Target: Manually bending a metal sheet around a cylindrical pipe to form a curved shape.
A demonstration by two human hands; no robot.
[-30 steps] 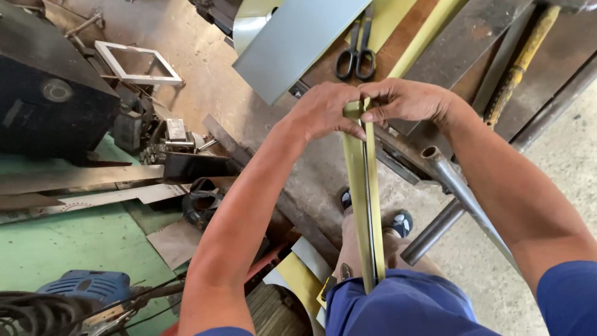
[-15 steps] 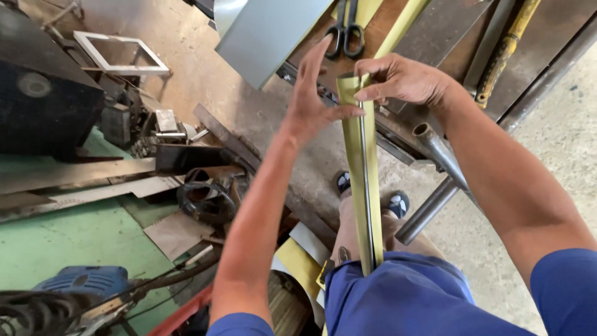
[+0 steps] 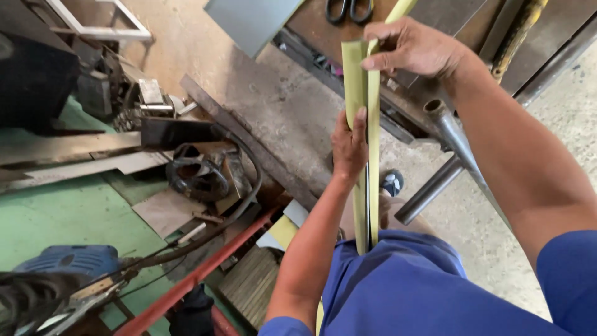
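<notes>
Near the frame's centre, the left hand (image 3: 349,146) wraps the folded yellow-green metal strip (image 3: 366,155) midway while the right hand (image 3: 413,46) pinches its top, steadying it upright against blue-clad legs (image 3: 398,286).

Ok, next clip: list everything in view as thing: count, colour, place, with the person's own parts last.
folded metal strip: 1, yellow-green, upright between the hands
scissors: 1, black handles, top on workbench
metal sheet: 1, grey, top centre
pipe: 1, grey, right of strip
power tool: 1, blue, bottom left
bar: 1, red, bottom
white frame: 1, top left
left hand: gripping strip midway
right hand: pinching strip top
</notes>
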